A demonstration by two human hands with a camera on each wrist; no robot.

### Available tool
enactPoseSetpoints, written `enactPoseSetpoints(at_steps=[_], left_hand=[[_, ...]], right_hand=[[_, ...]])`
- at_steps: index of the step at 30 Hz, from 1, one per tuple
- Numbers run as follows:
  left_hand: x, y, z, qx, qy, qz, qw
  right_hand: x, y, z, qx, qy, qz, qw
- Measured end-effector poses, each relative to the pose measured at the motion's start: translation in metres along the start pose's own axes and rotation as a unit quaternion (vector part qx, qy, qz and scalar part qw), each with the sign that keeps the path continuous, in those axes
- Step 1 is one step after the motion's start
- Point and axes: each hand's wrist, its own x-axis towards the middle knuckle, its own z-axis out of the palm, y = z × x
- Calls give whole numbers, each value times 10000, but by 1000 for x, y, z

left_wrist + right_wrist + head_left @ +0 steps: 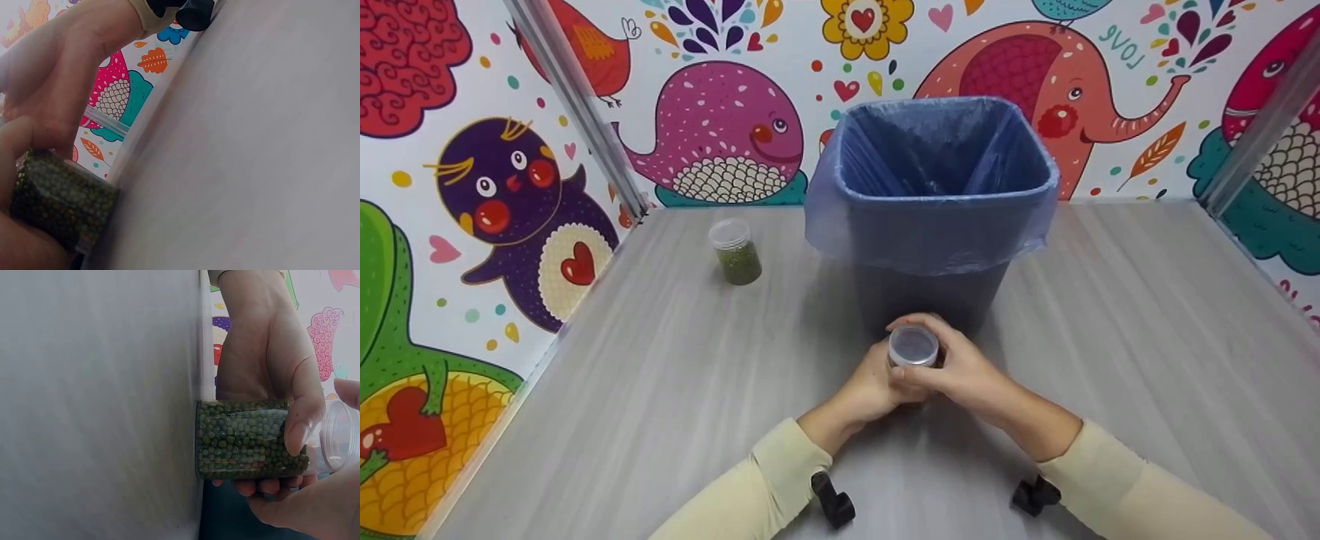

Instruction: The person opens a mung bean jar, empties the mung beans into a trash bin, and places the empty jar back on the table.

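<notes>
A clear jar of green beans (244,439), which look like mung beans, stands upright with its base at the tabletop. My left hand (876,384) grips the jar's body, thumb on one side and fingers round the other. Around the clear screw lid (913,346) at the top curl the thumb and fingers of my right hand (971,373). In the right wrist view the lid still sits at the jar's mouth. The head view hides most of the jar's body behind both hands.
Just beyond the hands stands a grey bin (930,292) lined with a blue plastic bag (937,244). Farther back on the left is a second lidded jar (739,259) of green beans. Printed cartoon panels (720,135) wall in the grey table (675,420).
</notes>
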Motion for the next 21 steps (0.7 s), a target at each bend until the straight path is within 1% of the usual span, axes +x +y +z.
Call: enactPoseSetpoints(at_steps=[6, 10, 17, 21], left_hand=[[-1, 0, 0, -365, -128, -34, 9992], [0, -1, 1, -352, -84, -24, 9993], [0, -3, 1, -299, -17, 11, 9996], [0, -4, 1, -269, -40, 80, 9996]], right_hand=[[0, -1, 1, -32, 14, 47, 10000], [-1, -1, 1, -18, 102, 120, 9999], [-2, -3, 4, 171, 580, 293, 9977], [-2, -3, 4, 192, 643, 358, 9971]])
